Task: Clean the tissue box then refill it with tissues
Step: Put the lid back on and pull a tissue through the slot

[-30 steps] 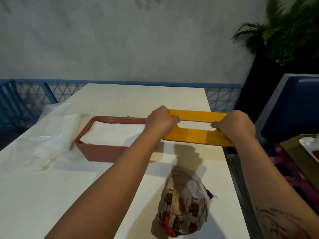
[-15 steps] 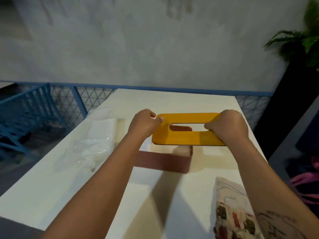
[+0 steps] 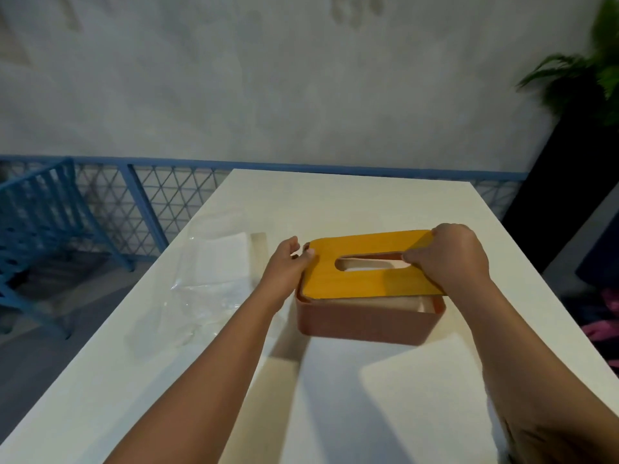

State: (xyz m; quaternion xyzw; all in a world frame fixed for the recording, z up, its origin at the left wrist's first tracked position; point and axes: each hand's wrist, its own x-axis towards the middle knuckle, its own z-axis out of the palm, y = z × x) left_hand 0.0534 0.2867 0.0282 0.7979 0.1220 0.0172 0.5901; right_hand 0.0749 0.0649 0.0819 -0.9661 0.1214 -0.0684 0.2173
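Yellow lid (image 3: 368, 279), off to box's right a second ago, now over terracotta tissue box (image 3: 361, 321) mid-table (image 3: 335, 403) — tilted, not seated. Left hand (image 3: 286, 266) pinches lid's left end, right hand (image 3: 450, 259) grips right end. Tissues (image 3: 358, 266) show through slot — refill likely done, only closing left.

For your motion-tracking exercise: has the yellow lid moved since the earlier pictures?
Yes. The yellow lid moved left, from beside the red box to over its opening.
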